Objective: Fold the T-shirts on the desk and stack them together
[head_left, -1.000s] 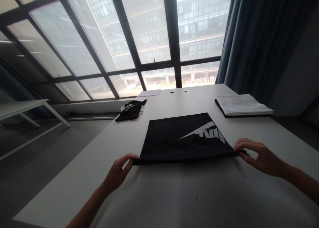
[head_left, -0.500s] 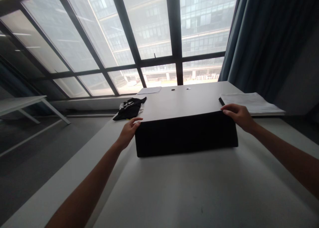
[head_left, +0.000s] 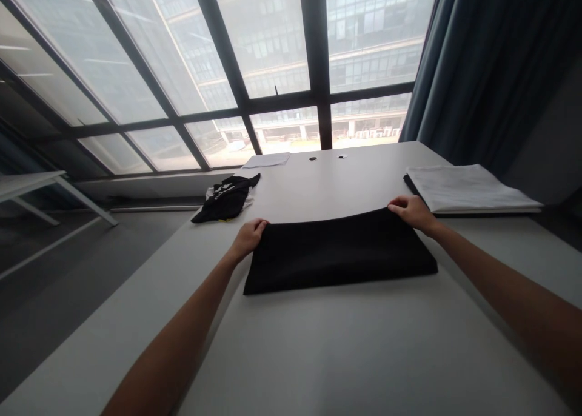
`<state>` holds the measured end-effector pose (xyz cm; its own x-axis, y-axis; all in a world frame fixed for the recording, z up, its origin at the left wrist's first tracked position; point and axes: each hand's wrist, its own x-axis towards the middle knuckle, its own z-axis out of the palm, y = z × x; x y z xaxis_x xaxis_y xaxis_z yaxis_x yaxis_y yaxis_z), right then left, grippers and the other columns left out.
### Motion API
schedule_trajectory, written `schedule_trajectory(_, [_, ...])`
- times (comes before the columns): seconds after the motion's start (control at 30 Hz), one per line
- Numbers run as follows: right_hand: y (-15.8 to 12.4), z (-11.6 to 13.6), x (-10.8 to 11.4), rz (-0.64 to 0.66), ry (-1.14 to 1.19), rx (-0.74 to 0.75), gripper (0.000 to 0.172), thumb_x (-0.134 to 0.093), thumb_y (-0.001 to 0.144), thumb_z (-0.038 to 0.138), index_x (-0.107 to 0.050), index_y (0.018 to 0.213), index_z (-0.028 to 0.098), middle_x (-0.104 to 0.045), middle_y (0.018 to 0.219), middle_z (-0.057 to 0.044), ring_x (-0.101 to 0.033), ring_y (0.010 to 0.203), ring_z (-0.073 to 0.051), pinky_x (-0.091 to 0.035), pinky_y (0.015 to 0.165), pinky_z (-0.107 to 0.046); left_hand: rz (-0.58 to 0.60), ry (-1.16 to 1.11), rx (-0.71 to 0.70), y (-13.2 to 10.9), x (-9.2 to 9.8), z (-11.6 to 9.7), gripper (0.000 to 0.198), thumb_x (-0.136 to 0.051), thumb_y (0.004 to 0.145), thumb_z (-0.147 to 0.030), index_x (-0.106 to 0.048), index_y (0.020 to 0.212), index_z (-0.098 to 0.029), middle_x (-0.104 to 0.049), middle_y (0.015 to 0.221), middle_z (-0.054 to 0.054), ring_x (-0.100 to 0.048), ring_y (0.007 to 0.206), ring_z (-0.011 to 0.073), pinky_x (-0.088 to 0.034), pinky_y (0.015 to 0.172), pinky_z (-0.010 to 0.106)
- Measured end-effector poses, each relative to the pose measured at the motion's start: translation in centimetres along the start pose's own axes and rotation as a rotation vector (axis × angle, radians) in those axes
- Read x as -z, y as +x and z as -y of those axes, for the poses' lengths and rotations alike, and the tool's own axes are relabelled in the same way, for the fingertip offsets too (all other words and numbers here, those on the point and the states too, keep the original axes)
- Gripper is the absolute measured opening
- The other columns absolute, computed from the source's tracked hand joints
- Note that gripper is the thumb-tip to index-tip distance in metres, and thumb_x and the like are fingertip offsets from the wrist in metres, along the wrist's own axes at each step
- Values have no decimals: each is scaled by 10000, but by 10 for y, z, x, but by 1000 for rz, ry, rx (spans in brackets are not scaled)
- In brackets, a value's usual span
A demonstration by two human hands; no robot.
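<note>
A folded black cloth (head_left: 341, 252) spans the space between my hands over the white table (head_left: 354, 343). Its far left corner is pinched by my left hand (head_left: 249, 237), fingers closed. My right hand (head_left: 411, 213) grips the far right corner between thumb and fingers. Between the two corners the far edge sags slightly, while the near edge lies low, at or close to the tabletop. Whether that near edge fully rests on the table I cannot tell.
A crumpled black garment with white print (head_left: 225, 197) lies at the table's left edge. Folded white cloth (head_left: 468, 185) sits at the right over something black. White sheets (head_left: 267, 160) lie at the far left. Windows and a dark curtain (head_left: 482, 70) stand behind; another table (head_left: 31, 185) is at left.
The black cloth has tipped from hanging nearly upright to lying flatter, its far edge lowered away from me. My hands have drawn slightly closer together, still holding its corners. The view has shifted a little.
</note>
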<state>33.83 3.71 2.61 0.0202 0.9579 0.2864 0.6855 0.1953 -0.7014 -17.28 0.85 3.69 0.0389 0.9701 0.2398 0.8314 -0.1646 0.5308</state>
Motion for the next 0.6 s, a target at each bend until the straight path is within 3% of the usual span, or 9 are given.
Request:
schedule_trajectory(0.2, [16,-3,-21,47,-167,-81,179,-620,810,227,-766,872,144,-770,895,-85,-703,864,-213,-502,783,-278,53,200,107,10,-16,-2,358,-404,947,-311,-726,989,-158,-757,1026,122,-687,967,255,-492,861,317])
schedule_trajectory(0.33, [9,4,-26,20,-344,-44,249,-595,875,273,-758,1017,151,-757,1040,-117,-684,982,-256,-500,874,-332,55,249,116,4,-12,-8,359,-422,974,-306,-721,1120,-171,-744,1079,121,-676,1026,262,-484,914,328])
schedule_trajectory(0.4, [-1,21,-28,-50,-434,16,332,-557,915,314,-727,1139,139,-716,1174,-154,-639,1094,-299,-483,949,-385,0,367,117,-2,-9,-25,397,-483,972,-361,-672,1272,-181,-697,1214,144,-636,1129,305,-468,980,389])
schedule_trajectory(0.5, [-25,61,-45,-74,-451,138,408,-466,966,320,-671,1264,130,-646,1319,-161,-563,1219,-310,-434,1044,-414,-85,513,22,-17,-19,-71,508,-503,982,-405,-552,1438,-187,-572,1418,168,-554,1262,349,-441,1047,466])
schedule_trajectory(0.6, [-60,99,-80,40,-424,264,453,-399,998,320,-625,1344,133,-570,1441,-153,-497,1325,-282,-372,1119,-405,70,393,-223,-41,-51,-121,479,-399,1037,-359,-515,1471,-191,-546,1479,118,-511,1347,257,-376,1145,396])
